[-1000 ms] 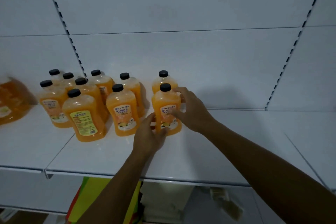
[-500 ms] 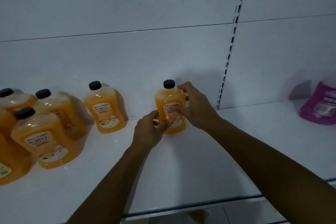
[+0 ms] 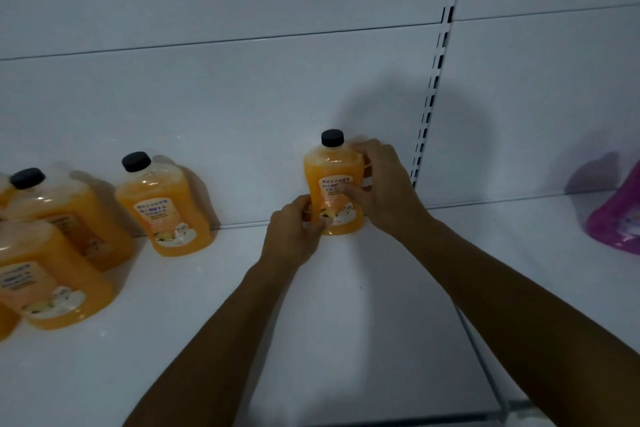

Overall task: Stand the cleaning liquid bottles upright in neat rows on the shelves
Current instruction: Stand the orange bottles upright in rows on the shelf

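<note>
Orange bottle (image 3: 333, 184), gripped by both hands, left (image 3: 294, 236) low and right (image 3: 384, 191) around its side, has slid back against the shelf (image 3: 346, 340) wall, starting a new spot in the back row.

Position: the single head camera sat above the white shelf (image 3: 346, 322), at arm's reach.
Direction: it faced forward and slightly down toward the back panel (image 3: 242, 97).
Nearness: both forearms ran in from the bottom edge.
Shared area: none, only one view was given.
</note>
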